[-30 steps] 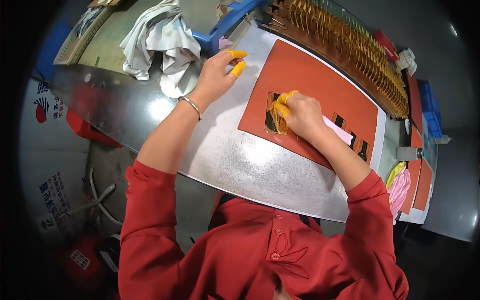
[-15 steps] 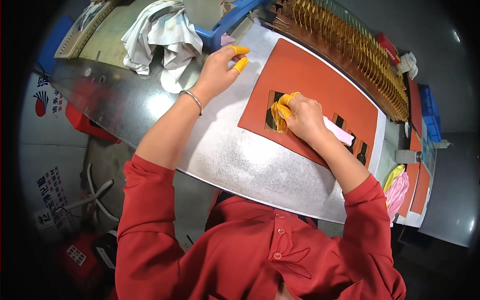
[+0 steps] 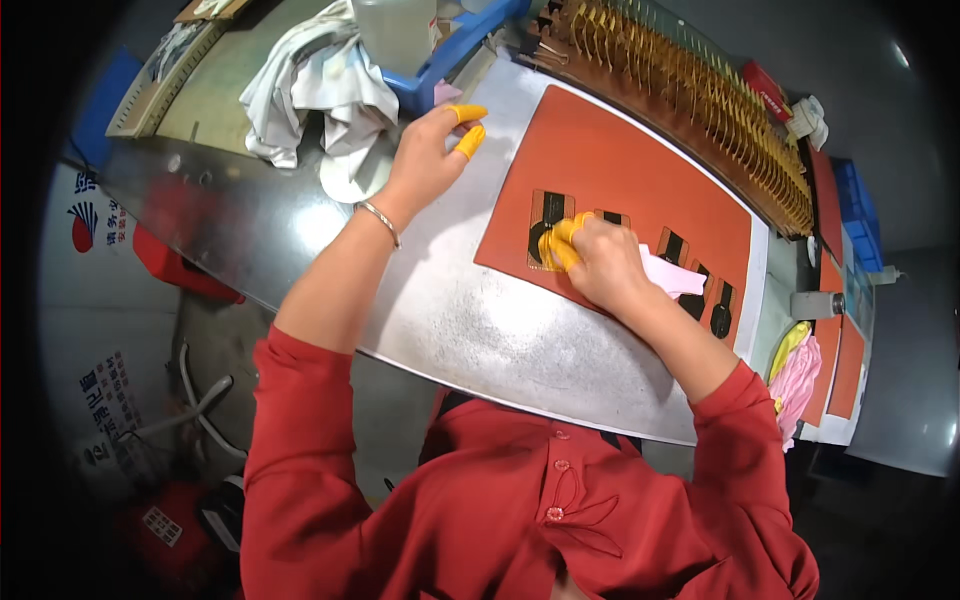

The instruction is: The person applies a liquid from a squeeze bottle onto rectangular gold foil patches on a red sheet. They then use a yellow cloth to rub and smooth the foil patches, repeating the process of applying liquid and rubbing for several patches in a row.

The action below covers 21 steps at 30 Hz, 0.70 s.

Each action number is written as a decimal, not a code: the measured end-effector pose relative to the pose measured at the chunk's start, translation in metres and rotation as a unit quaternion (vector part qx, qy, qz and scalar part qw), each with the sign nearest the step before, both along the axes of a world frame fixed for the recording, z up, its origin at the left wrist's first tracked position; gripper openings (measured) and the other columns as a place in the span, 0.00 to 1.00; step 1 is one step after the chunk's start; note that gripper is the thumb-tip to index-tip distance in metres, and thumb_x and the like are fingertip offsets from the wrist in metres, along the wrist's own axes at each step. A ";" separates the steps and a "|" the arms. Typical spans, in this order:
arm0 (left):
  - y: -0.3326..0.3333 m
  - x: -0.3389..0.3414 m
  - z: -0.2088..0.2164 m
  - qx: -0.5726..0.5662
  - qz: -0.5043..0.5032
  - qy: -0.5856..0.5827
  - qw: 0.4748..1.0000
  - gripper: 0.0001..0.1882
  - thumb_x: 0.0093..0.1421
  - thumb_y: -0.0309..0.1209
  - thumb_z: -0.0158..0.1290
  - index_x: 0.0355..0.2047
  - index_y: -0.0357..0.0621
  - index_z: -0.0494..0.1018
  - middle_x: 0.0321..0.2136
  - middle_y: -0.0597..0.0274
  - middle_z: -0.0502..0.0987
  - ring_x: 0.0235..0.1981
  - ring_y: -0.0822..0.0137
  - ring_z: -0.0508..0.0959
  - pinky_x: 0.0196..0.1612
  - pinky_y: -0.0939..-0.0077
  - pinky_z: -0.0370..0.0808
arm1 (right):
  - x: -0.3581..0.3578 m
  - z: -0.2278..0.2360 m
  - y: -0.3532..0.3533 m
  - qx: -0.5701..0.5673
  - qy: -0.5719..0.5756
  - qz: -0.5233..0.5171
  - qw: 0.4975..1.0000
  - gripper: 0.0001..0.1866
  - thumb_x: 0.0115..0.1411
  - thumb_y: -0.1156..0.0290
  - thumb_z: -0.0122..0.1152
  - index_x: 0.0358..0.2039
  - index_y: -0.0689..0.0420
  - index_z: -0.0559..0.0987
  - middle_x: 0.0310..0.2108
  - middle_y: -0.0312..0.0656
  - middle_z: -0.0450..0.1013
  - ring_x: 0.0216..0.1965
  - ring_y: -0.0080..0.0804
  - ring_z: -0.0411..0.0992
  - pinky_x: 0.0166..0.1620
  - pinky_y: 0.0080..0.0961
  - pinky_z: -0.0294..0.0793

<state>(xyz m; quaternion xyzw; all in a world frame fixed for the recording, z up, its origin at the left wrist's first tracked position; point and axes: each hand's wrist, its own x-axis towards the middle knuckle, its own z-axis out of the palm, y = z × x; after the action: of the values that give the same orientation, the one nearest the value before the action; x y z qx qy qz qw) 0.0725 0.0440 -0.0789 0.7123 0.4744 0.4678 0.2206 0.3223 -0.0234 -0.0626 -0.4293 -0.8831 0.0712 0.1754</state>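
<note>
My right hand point(image 3: 602, 262), with yellow finger cots on its fingertips, is closed in a pinch over the lower right part of a dark rectangular plate point(image 3: 552, 212). What the fingertips hold, if anything, is hidden. The plate lies on an orange mat point(image 3: 640, 160). Several similar dark pieces lie along the mat's near side, one of them a small dark piece point(image 3: 722, 310). A pink cloth point(image 3: 672, 273) shows beside my right wrist; I cannot tell whether the hand grips it. My left hand point(image 3: 430, 150), also in finger cots, hovers left of the mat, thumb and forefinger apart, holding nothing.
Behind the mat stands a long brown rack point(image 3: 690, 120) of gold-coloured thin pieces. A crumpled white cloth point(image 3: 325, 85) and a blue tray point(image 3: 425, 80) are at the back left. A grey bottle point(image 3: 815, 305) and a pink-and-yellow cloth point(image 3: 795, 370) lie at the right.
My right hand has slid toward the plate's lower right corner, uncovering its upper part and another dark piece behind my fingers. My left hand has shifted slightly left and nearer.
</note>
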 end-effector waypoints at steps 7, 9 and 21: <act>-0.005 0.001 0.001 -0.014 0.000 0.002 1.000 0.13 0.56 0.24 0.52 0.42 0.35 0.73 0.36 0.54 0.77 0.38 0.65 0.78 0.44 0.77 0.72 | 0.003 0.006 -0.016 -0.016 0.001 0.000 1.000 0.06 0.49 0.71 0.60 0.28 0.58 0.78 0.23 0.45 0.72 0.25 0.42 0.72 0.28 0.37 0.72; -0.002 0.001 0.000 0.001 -0.003 0.013 1.000 0.12 0.56 0.23 0.52 0.42 0.34 0.73 0.36 0.55 0.77 0.38 0.65 0.78 0.44 0.77 0.72 | 0.003 0.007 -0.011 -0.012 -0.028 -0.010 0.999 0.07 0.49 0.71 0.61 0.29 0.58 0.79 0.23 0.46 0.72 0.25 0.42 0.72 0.29 0.36 0.73; 0.000 0.006 -0.006 0.038 -0.011 -0.004 0.999 0.12 0.55 0.26 0.54 0.40 0.37 0.74 0.30 0.55 0.76 0.32 0.61 0.77 0.35 0.73 0.73 | 0.001 0.008 0.015 -0.003 -0.011 -0.028 1.000 0.06 0.52 0.69 0.57 0.28 0.56 0.78 0.23 0.46 0.71 0.25 0.46 0.71 0.29 0.39 0.71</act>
<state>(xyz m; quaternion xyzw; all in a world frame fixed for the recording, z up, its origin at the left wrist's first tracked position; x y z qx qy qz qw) 0.0782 0.0441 -0.0845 0.7235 0.4475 0.4858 0.2005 0.3232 -0.0089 -0.0546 -0.4548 -0.8726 0.0643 0.1663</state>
